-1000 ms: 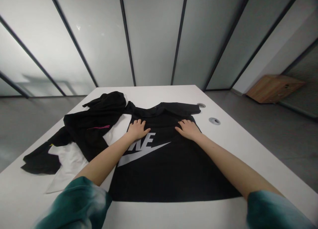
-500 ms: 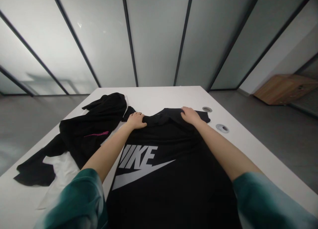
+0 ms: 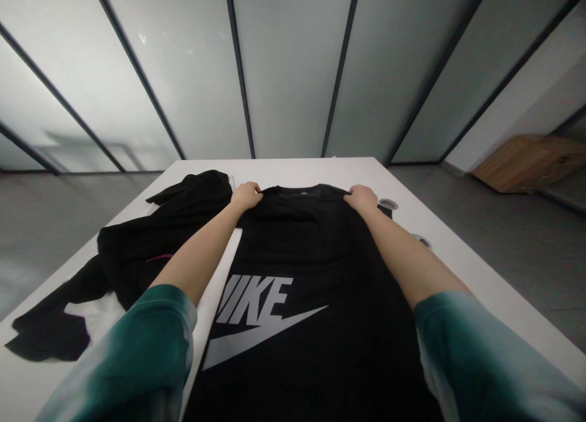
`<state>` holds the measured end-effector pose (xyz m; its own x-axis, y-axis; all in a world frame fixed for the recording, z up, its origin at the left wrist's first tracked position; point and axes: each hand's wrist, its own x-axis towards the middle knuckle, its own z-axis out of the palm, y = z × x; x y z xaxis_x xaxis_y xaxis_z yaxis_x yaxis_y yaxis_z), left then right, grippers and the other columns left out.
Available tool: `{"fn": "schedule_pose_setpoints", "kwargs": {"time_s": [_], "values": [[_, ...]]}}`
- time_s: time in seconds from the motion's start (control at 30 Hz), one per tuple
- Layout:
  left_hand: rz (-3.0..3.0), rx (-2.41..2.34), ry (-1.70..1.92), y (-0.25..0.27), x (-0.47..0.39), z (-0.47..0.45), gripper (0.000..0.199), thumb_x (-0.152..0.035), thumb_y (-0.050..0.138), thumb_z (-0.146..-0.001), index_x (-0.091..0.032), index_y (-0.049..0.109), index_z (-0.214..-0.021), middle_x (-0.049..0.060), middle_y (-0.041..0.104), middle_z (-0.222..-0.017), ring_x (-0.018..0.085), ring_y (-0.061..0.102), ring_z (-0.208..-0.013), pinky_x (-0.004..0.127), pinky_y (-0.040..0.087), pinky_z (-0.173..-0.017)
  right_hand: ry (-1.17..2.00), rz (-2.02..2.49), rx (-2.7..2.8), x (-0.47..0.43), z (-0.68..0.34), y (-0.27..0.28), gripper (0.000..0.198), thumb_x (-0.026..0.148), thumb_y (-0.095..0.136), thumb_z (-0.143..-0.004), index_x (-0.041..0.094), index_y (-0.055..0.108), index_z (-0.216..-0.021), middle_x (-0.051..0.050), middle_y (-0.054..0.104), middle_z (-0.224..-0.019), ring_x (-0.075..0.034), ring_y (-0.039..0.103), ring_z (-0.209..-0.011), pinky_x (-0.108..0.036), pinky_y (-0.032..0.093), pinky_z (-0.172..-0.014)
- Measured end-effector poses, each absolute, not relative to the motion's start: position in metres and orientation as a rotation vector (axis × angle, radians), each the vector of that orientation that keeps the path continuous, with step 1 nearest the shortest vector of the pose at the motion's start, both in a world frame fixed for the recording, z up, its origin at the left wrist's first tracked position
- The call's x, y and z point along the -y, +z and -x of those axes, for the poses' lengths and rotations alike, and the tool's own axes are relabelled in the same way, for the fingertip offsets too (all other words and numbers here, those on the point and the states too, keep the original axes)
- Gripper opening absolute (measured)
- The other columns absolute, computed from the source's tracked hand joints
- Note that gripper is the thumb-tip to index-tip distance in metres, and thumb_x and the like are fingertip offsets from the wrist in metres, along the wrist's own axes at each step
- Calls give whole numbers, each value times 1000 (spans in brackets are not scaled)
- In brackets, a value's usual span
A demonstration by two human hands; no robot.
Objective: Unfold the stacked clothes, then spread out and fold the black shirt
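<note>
On the white surface [image 3: 297, 168] in front of you lies a black T-shirt [image 3: 311, 275], logo up. Your left hand [image 3: 246, 196] and right hand [image 3: 361, 197] each grip its shoulders beside the collar. A heap of dark clothes [image 3: 151, 245] sits just left.

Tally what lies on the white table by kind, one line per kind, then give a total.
Black T-shirts with a logo, spread flat: 1
Heaps of black clothes: 1
White cloths under the heap: 1
Round grommets in the table: 2
Hands gripping the T-shirt's shoulders: 2, left and right
Total: 7
</note>
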<state>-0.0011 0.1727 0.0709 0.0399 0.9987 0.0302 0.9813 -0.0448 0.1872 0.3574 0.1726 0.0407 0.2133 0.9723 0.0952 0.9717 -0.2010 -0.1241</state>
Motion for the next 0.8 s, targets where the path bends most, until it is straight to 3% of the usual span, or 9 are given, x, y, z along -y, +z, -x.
{"fn": "schedule_pose_setpoints", "kwargs": {"time_s": [0.07,0.2,0.47,0.63,0.8], "values": [[-2149,-2123,392,72,-178,-8,44,-31,46,-93,-17,61,-132,12,67,-130,26,61,-121,34,48,-101,-25,2247,1805,-175,-358,43,45,30,45,-93,13,68,-127,-18,65,-125,-33,60,-114,-42,50,-93],[-2264,-2069,402,55,-160,-24,70,-42,50,-92,-10,35,-152,19,40,-157,30,38,-144,39,35,-115,-65,2063,1928,-159,-354,32,60,37,43,-95,8,47,-148,-22,52,-144,-35,52,-127,-45,44,-104],[-2177,-2058,-75,-1,-91,-15,81,-68,30,-94,-19,31,-158,15,20,-167,39,18,-152,59,22,-119,58,2227,2201,-76,-376,-17,70,60,34,-97,19,41,-153,-15,34,-161,-40,27,-147,-58,25,-116],[-2277,-2124,86,-11,-75,-3,72,-61,33,-96,-18,39,-154,14,29,-164,35,25,-150,53,21,-121,-6,2251,2054,-54,-393,-29,68,56,33,-98,16,42,-152,-17,34,-161,-37,28,-147,-54,28,-116],[-2379,-2129,285,-6,-63,-1,55,-48,46,-95,-18,57,-140,13,52,-147,33,46,-134,45,38,-111,-162,2001,1839,-53,-412,-35,49,42,48,-91,13,65,-127,-20,60,-131,-36,53,-122,-50,41,-103]]}}
